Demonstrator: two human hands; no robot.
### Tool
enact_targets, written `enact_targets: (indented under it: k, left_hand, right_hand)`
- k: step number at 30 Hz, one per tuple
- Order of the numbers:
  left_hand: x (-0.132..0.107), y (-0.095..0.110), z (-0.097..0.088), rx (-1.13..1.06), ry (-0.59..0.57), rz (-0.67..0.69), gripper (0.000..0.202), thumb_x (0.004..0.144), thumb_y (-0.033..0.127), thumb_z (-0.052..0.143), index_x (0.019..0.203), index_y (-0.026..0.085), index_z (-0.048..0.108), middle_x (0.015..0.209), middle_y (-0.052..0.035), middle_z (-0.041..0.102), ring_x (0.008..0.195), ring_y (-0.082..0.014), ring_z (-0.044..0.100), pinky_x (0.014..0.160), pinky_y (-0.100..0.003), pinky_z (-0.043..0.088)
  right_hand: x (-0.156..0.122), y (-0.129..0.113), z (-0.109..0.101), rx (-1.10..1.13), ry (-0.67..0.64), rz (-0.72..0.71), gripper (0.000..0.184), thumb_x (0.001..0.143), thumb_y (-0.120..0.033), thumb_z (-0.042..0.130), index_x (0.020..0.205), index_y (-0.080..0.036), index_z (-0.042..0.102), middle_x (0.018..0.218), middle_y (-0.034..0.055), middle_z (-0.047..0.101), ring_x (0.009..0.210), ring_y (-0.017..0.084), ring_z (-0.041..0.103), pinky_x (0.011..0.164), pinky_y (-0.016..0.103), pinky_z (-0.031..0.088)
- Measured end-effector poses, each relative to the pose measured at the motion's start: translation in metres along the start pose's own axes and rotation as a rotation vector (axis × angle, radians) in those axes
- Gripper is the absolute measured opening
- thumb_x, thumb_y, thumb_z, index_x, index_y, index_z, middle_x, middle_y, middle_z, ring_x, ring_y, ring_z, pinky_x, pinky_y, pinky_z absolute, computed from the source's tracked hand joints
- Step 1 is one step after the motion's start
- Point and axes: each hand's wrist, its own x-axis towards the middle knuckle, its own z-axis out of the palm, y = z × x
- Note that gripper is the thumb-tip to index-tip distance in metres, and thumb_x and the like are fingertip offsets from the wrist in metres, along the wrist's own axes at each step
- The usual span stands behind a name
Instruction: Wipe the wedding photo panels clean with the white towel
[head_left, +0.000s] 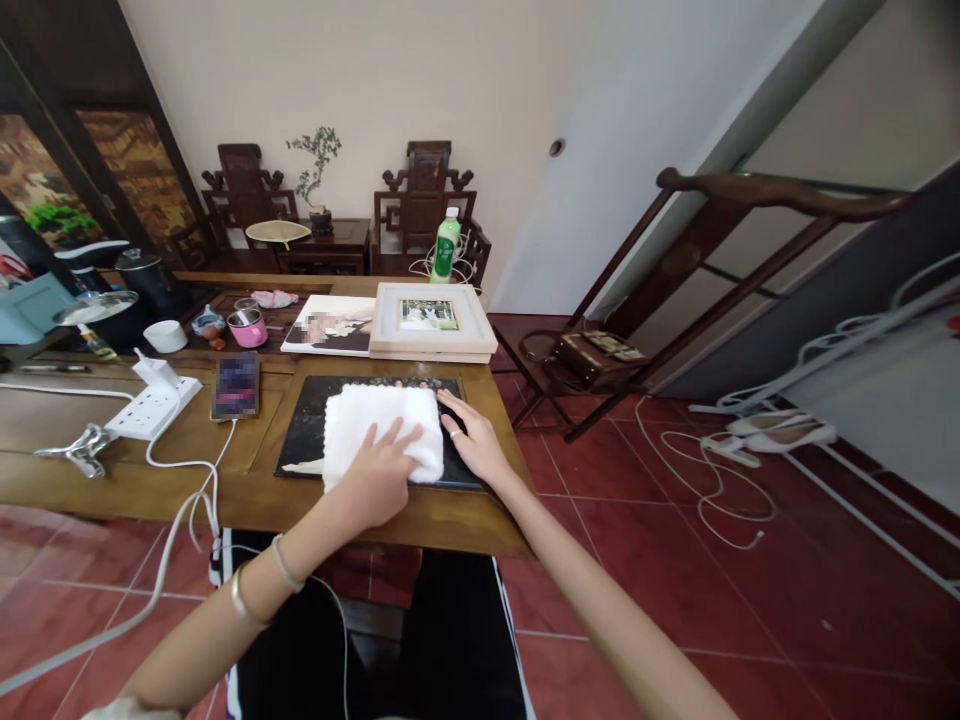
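A white fluffy cloth (367, 425) lies spread over a dark, flat photo panel (304, 420) near the front edge of the wooden table. My left hand (382, 465) presses on the cloth from above, its fingers spread out. At the right side of the panel, my right hand (472, 440) rests with fingers stretched, the fingertips by the cloth's edge. Much of the panel's picture is hidden under the cloth; a pale part shows at its lower left.
Behind the panel lie a framed photo (431, 320) and a white photo board (326, 325). To the left are a phone (235, 385), a power strip (157, 405) with cables and a pink cup (247, 327). A green bottle (445, 245) stands behind; a wooden chair (660, 290) is at right.
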Motion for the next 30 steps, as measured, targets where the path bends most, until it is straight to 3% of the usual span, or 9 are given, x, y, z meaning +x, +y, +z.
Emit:
enact_targets:
  k: [3, 5, 11, 15, 19, 23, 27, 30]
  left_hand:
    - [0.021, -0.007, 0.003, -0.008, 0.027, 0.025, 0.049, 0.075, -0.002, 0.040, 0.111, 0.016, 0.068, 0.154, -0.0060, 0.030, 0.145, -0.0309, 0.018, 0.115, -0.058, 0.017]
    - [0.024, 0.000, 0.008, 0.000, 0.042, 0.074, 0.046, 0.077, 0.000, 0.041, 0.109, 0.017, 0.069, 0.154, -0.0059, 0.032, 0.145, -0.0316, 0.018, 0.115, -0.059, 0.016]
    - [-0.025, 0.038, 0.015, 0.022, -0.007, 0.184, 0.033, 0.079, 0.008, 0.047, 0.099, 0.015, 0.072, 0.152, -0.0087, 0.035, 0.142, -0.0365, 0.023, 0.114, -0.058, 0.021]
    - [-0.042, 0.033, 0.000, 0.004, -0.047, 0.091, 0.036, 0.079, 0.006, 0.047, 0.103, 0.018, 0.071, 0.146, -0.0066, 0.045, 0.138, -0.0307, 0.035, 0.111, -0.049, 0.032]
    - [-0.007, -0.009, -0.021, -0.025, 0.051, -0.062, 0.043, 0.077, 0.002, 0.043, 0.110, 0.015, 0.068, 0.139, -0.0114, 0.052, 0.127, -0.0296, 0.049, 0.104, -0.043, 0.041]
    - [0.049, -0.039, -0.039, -0.140, 0.126, 0.000, 0.047, 0.080, 0.002, 0.034, 0.114, 0.010, 0.066, 0.124, -0.0082, 0.064, 0.117, -0.0243, 0.057, 0.103, -0.032, 0.041]
    - [0.090, -0.031, -0.044, -0.210, 0.127, 0.118, 0.046, 0.086, 0.005, 0.026, 0.104, 0.010, 0.068, 0.116, 0.0004, 0.069, 0.107, -0.0188, 0.061, 0.097, -0.021, 0.043]
    - [0.103, -0.022, -0.037, -0.242, 0.125, 0.144, 0.045, 0.086, 0.005, 0.027, 0.100, 0.011, 0.069, 0.112, 0.0016, 0.070, 0.102, -0.0161, 0.063, 0.093, -0.018, 0.044]
  right_hand:
    - [-0.001, 0.003, -0.001, 0.083, 0.059, 0.080, 0.043, 0.093, -0.041, 0.042, 0.129, -0.025, 0.059, 0.138, 0.0050, 0.056, 0.130, 0.024, 0.049, 0.113, 0.047, 0.033]
    - [-0.002, 0.005, -0.001, 0.150, 0.095, 0.120, 0.046, 0.094, -0.048, 0.039, 0.131, -0.025, 0.057, 0.139, 0.0050, 0.056, 0.131, 0.024, 0.049, 0.113, 0.046, 0.033]
    - [-0.003, 0.002, -0.001, 0.209, 0.056, 0.094, 0.051, 0.096, -0.052, 0.030, 0.127, -0.024, 0.060, 0.134, 0.0063, 0.060, 0.127, 0.022, 0.052, 0.112, 0.043, 0.036]
    - [-0.002, -0.006, -0.002, 0.052, 0.022, -0.025, 0.037, 0.091, -0.043, 0.047, 0.117, -0.026, 0.067, 0.124, 0.0068, 0.067, 0.118, 0.023, 0.059, 0.107, 0.044, 0.041]
    - [-0.001, -0.007, -0.001, 0.002, 0.012, -0.099, 0.029, 0.086, -0.032, 0.054, 0.107, -0.024, 0.071, 0.118, 0.0086, 0.069, 0.116, 0.024, 0.061, 0.105, 0.046, 0.043]
    - [0.000, -0.003, 0.001, -0.021, -0.020, -0.118, 0.029, 0.083, -0.027, 0.055, 0.107, -0.024, 0.071, 0.119, 0.0085, 0.069, 0.118, 0.024, 0.059, 0.106, 0.046, 0.041]
    - [-0.001, -0.002, -0.001, -0.076, -0.024, -0.088, 0.030, 0.082, -0.025, 0.054, 0.106, -0.022, 0.071, 0.115, 0.0090, 0.070, 0.111, 0.026, 0.062, 0.101, 0.045, 0.045]
    - [-0.001, -0.002, -0.002, -0.092, -0.024, -0.064, 0.028, 0.082, -0.025, 0.054, 0.104, -0.022, 0.072, 0.110, 0.0088, 0.071, 0.106, 0.027, 0.064, 0.097, 0.045, 0.048]
